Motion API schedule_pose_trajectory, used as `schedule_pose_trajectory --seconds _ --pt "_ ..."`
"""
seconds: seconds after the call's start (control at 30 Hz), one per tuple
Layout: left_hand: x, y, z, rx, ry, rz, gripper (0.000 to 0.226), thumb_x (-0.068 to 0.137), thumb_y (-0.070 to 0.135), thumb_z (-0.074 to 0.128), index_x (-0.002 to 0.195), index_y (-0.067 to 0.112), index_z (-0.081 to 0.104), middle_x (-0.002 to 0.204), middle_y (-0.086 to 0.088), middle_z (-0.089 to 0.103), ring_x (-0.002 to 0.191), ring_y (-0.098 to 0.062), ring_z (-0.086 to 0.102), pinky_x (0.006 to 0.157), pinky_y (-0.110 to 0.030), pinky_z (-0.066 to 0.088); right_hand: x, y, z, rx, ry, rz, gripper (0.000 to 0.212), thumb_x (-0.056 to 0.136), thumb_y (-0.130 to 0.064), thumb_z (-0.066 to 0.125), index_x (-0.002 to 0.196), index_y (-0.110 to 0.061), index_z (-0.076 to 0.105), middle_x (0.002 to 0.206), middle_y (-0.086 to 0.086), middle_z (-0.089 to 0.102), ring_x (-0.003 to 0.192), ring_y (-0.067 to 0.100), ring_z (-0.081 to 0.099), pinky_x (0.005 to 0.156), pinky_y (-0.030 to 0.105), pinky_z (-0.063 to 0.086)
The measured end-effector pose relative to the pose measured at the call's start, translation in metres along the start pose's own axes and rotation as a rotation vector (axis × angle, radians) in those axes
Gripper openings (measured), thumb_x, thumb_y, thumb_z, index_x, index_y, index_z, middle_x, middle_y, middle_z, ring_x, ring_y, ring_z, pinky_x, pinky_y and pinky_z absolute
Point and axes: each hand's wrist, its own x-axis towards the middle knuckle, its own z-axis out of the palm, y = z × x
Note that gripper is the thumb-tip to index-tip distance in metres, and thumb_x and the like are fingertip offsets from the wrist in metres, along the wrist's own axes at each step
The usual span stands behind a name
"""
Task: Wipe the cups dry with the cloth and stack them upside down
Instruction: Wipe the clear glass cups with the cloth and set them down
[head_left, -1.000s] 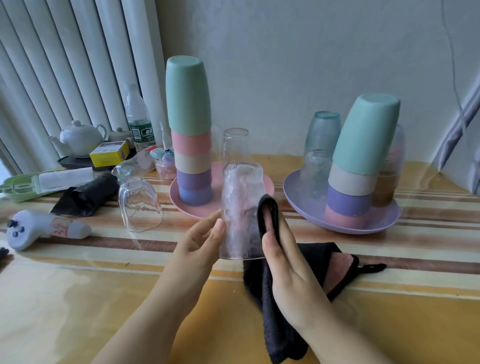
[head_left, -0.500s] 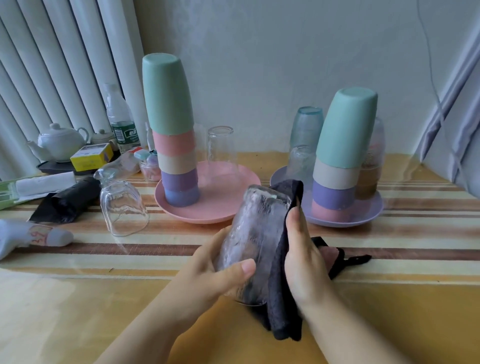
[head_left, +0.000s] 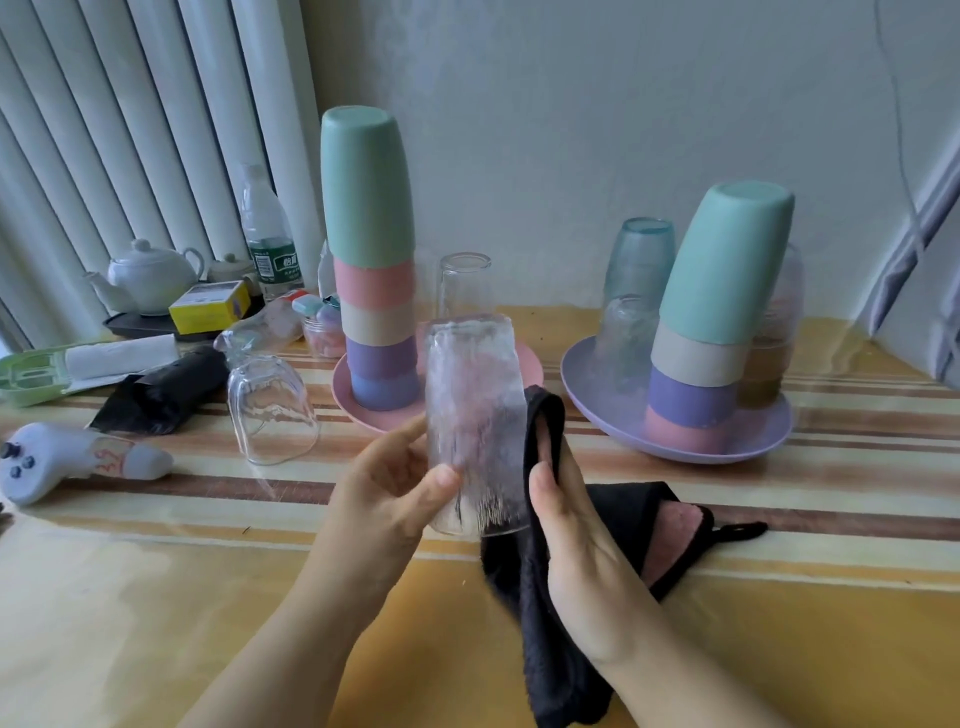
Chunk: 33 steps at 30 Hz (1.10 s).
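Striped glossy tabletop (head_left: 857, 467); hands press black terry cloth (head_left: 545, 649) against ribbed glass (head_left: 472, 415).

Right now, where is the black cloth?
The black cloth is right of the textured glass, pressed against it by the right hand, its tail draped on the table.

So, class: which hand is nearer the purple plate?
Right. The right hand, pressing the cloth to the glass, sits beside the purple plate; the left hand is beyond the glass.
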Motion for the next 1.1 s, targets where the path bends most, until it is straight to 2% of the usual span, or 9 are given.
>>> schedule_pose_trajectory --seconds 0.1,0.2,0.3,0.47,0.6,0.77,0.9,0.97,1.1 --pt "-0.003 0.005 0.005 0.033 0.036 -0.005 0.049 0.086 0.044 0.06 0.125 0.015 0.06 0.108 0.011 0.073 0.104 -0.001 0.066 0.089 -0.016 0.051 0.001 0.004 0.0 -0.095 0.021 0.032 0.05 0.092 -0.036 0.032 0.14 -0.037 0.016 0.145 -0.039 0.016 0.132 -0.022 0.01 0.102 -0.003 0.014" --pt "-0.007 0.004 0.008 0.043 -0.019 -0.086 0.039 0.086 0.048 0.061 0.122 0.033 0.057 0.11 0.027 0.068 0.107 0.011 0.06 0.083 -0.008 0.048 0.0 0.011 0.008 -0.245 0.002 -0.027 0.057 0.095 -0.047 0.032 0.144 -0.032 0.008 0.154 -0.024 0.006 0.14 -0.01 0.002 0.113 0.01 0.008" --pt "-0.006 0.0 0.007 0.0 -0.086 -0.091 0.051 0.073 0.051 0.069 0.12 0.039 0.054 0.116 0.025 0.067 0.111 0.008 0.059 0.083 -0.013 0.05 -0.002 0.014 0.013 -0.351 0.017 -0.079 0.058 0.093 -0.054 0.03 0.142 -0.038 0.004 0.156 -0.018 -0.001 0.142 -0.004 -0.002 0.114 0.012 0.006" --pt "-0.009 -0.002 0.012 0.161 -0.304 -0.034 0.065 0.079 0.033 0.073 0.137 0.032 0.043 0.13 0.02 0.06 0.123 0.002 0.054 0.093 -0.011 0.044 0.005 -0.003 -0.008 -0.15 0.174 0.042 0.045 0.095 -0.048 0.029 0.136 -0.047 0.009 0.147 -0.033 0.01 0.129 -0.026 0.009 0.104 -0.002 0.013" --pt "-0.012 -0.004 0.018 0.131 -0.373 -0.041 0.073 0.078 0.027 0.074 0.142 0.028 0.04 0.136 0.014 0.058 0.129 -0.005 0.051 0.103 -0.021 0.043 0.011 0.003 -0.027 -0.057 0.233 0.14 0.083 0.076 -0.079 0.029 0.143 -0.03 0.034 0.146 -0.013 0.039 0.136 0.0 0.031 0.117 0.034 0.023" --pt "-0.012 0.002 0.014 -0.072 -0.301 -0.05 0.063 0.071 0.028 0.076 0.13 0.023 0.054 0.127 0.001 0.066 0.121 -0.017 0.06 0.093 -0.025 0.05 0.006 0.009 -0.013 0.058 0.09 0.197 0.081 0.078 -0.071 0.033 0.143 -0.022 0.036 0.144 -0.006 0.044 0.135 0.008 0.037 0.115 0.04 0.025" --pt "-0.01 0.003 0.005 -0.22 -0.226 -0.058 0.077 0.061 0.05 0.085 0.129 0.023 0.059 0.129 -0.011 0.064 0.123 -0.03 0.058 0.103 -0.047 0.045 0.002 0.009 0.001 -0.007 -0.024 0.168 0.075 0.084 -0.063 0.026 0.148 -0.024 0.021 0.15 -0.014 0.032 0.139 -0.002 0.025 0.118 0.033 0.019" --pt "-0.008 0.003 0.004 -0.265 -0.241 -0.056 0.069 0.062 0.049 0.085 0.123 0.026 0.065 0.127 -0.011 0.065 0.12 -0.029 0.06 0.101 -0.044 0.048 0.001 0.009 0.003 -0.016 -0.033 0.149 0.071 0.087 -0.059 0.024 0.149 -0.027 0.014 0.152 -0.018 0.024 0.139 -0.006 0.018 0.118 0.029 0.015" --pt "-0.004 0.001 0.005 -0.176 -0.187 -0.035 0.072 0.063 0.055 0.083 0.125 0.024 0.064 0.127 -0.007 0.065 0.122 -0.024 0.059 0.099 -0.037 0.049 0.0 0.003 -0.001 -0.021 0.024 0.122 0.052 0.097 -0.043 0.022 0.147 -0.028 0.014 0.146 -0.029 0.024 0.129 -0.024 0.019 0.1 -0.003 0.019"
